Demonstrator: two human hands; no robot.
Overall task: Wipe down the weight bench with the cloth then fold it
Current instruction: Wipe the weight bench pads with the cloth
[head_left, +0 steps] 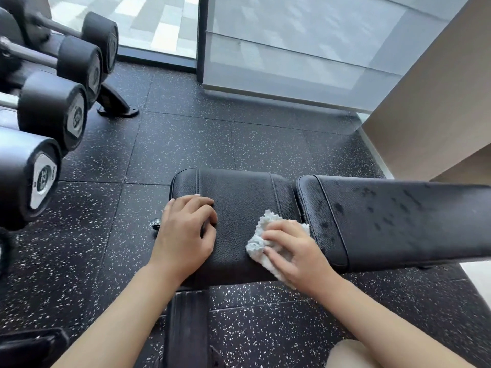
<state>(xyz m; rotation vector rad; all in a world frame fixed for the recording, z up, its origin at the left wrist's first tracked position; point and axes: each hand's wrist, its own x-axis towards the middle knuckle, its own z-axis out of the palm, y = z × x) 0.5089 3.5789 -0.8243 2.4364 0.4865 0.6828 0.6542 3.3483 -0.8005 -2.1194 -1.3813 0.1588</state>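
A black leather weight bench [239, 192] runs across the middle of the view, its seat pad on the left and its long back pad [398, 221] on the right. Dark wet spots mark the back pad. My right hand [295, 253] presses a crumpled white cloth [265, 229] onto the seat pad near the gap between the pads, fingers curled over it. My left hand [186, 229] rests on the seat pad's left end with its fingers bent, holding nothing.
A rack of black dumbbells [50, 115] stands at the left, its foot [117, 107] on the speckled rubber floor [212, 134]. Glass panels [292, 49] line the back. A beige wall [438, 102] stands at the right. The bench's base bar [186, 328] lies below.
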